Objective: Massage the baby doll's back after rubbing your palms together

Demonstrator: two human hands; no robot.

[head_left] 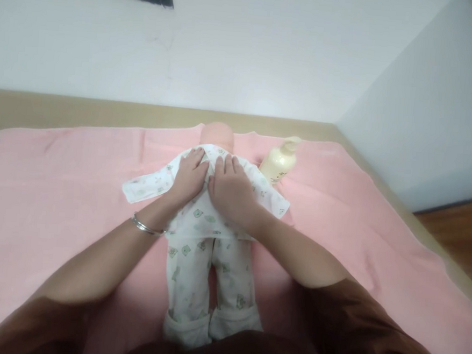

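A baby doll (218,135) lies on a pink blanket (77,187), its bald head at the far end and no facial features showing. It wears a white top (203,215) and white trousers (190,281), both printed with small green figures. My left hand (190,174) rests flat on the left upper part of the top, fingers stretched out. Beside it, my right hand (233,190) lies flat on the upper right part, fingers extended. The two thumbs come close together near the middle. Neither hand grips anything. The doll's sleeves spread out to both sides.
A cream pump bottle (279,161) lies tilted on the blanket near the doll's right-hand sleeve. Behind the table's tan edge (159,115) rises a white wall (248,54), with another wall (438,115) on the right. Brown wooden floor (458,230) shows at far right.
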